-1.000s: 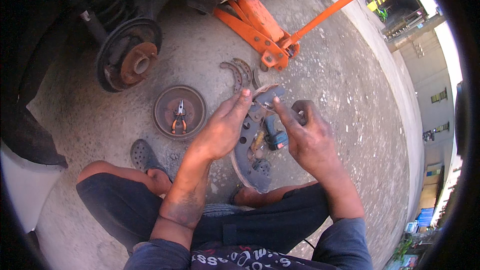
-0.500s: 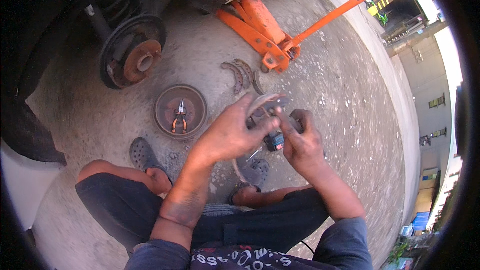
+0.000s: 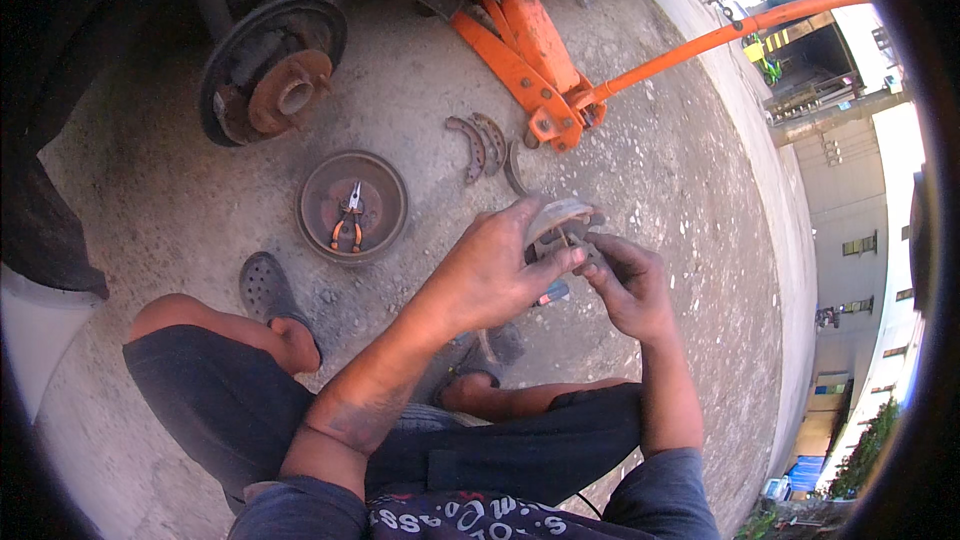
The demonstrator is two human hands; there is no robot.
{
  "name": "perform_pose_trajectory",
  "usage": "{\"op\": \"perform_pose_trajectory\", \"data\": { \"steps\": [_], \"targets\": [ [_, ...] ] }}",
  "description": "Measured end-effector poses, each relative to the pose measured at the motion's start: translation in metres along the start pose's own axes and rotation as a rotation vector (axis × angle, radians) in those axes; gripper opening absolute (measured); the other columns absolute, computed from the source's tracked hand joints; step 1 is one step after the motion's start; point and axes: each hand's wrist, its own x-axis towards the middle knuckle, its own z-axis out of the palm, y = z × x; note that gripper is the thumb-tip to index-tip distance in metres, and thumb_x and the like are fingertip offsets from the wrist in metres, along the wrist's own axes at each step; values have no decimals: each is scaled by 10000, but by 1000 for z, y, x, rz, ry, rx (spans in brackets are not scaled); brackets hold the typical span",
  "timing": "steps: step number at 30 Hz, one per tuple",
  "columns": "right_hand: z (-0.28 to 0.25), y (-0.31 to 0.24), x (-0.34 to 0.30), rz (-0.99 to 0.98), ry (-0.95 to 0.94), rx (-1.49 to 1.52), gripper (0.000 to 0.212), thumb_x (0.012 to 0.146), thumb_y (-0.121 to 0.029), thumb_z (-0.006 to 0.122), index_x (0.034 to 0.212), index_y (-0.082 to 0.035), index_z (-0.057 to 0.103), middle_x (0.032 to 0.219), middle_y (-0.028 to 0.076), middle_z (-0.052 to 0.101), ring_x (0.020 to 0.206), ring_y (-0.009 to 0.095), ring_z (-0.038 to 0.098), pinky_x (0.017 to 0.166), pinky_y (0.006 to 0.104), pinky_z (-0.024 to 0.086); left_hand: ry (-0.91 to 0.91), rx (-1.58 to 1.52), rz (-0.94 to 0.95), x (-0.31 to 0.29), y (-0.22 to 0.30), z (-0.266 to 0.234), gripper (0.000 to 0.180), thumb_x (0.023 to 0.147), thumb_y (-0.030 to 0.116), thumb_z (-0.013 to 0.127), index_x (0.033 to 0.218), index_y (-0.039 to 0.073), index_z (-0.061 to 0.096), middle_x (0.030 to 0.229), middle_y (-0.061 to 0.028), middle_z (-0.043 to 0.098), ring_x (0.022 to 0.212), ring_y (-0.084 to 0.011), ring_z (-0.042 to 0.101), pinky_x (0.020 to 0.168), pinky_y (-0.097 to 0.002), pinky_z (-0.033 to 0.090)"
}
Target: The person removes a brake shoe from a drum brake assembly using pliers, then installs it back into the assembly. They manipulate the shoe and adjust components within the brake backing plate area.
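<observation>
A curved brake shoe (image 3: pixel 562 212) is held up in front of my knees. My left hand (image 3: pixel 505 265) wraps round its left end, thumb along the inner side. My right hand (image 3: pixel 632 288) pinches at the inner side of the shoe, touching a small dark part whose kind is hidden by the fingers. Below the hands, a blue and black tool (image 3: pixel 552 293) shows only in part. Left of the hands, a brake drum (image 3: pixel 312 240) lies on the ground, with orange-handled long-nose pliers (image 3: pixel 349 218) resting in it.
Worn brake shoes (image 3: pixel 470 150) lie beyond my hands, with another curved shoe (image 3: pixel 514 168) beside them. An orange floor jack (image 3: pixel 530 80) stands under the raised car, its long handle reaching right. At upper left is the bare wheel hub (image 3: pixel 290 92) with its backing plate.
Both hands and the brake shoe have shifted slightly right in view. My right fingers have moved in closer against the shoe's inner side. The view itself has turned a little.
</observation>
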Motion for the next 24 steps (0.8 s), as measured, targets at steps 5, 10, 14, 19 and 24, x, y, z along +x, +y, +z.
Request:
{"op": "perform_pose_trajectory", "data": {
  "steps": [5, 10, 14, 19, 24],
  "targets": [
    [8, -2, -3, -193, 159, -161, 310, 773, -107, 732, 1050, 18, 672, 866, 194, 673, 782, 299, 671, 729, 344, 503, 60, 105, -102, -4, 5, 6, 363, 859, 245, 675, 1027, -58, 565, 820, -263, 652, 821, -377, 682, 702, -420, 507],
    [5, -5, -4, -90, 126, -107, 311, 802, -92, 747, 1061, 59, 669, 875, 119, 685, 802, 137, 621, 712, 277, 490, 100, 64, -67, -5, 4, 12, 338, 868, 229, 653, 993, -66, 545, 826, -284, 642, 842, -439, 653, 709, -460, 498],
    [2, -5, -3, 12, 93, -4, 325, 805, -93, 747, 1081, 58, 667, 877, 111, 685, 800, 130, 610, 711, 280, 485, 120, 72, 19, -7, 0, 15, 339, 876, 226, 635, 1010, -70, 537, 830, -298, 633, 855, -456, 640, 716, -476, 491],
    [2, -6, -3, -40, 54, -103, 324, 815, -97, 744, 1087, 61, 665, 903, 112, 684, 841, 124, 602, 754, 276, 484, 107, 99, -23, -7, -4, 17, 355, 878, 230, 627, 1011, -84, 529, 845, -309, 629, 864, -462, 633, 721, -473, 490],
    [5, -3, -2, -59, 93, -72, 316, 784, -85, 738, 1071, 28, 671, 807, 135, 669, 730, 166, 614, 679, 319, 483, 103, 85, -91, -6, -7, 19, 387, 876, 259, 647, 1075, -58, 552, 898, -256, 658, 860, -314, 661, 731, -408, 507]
  ]
}}
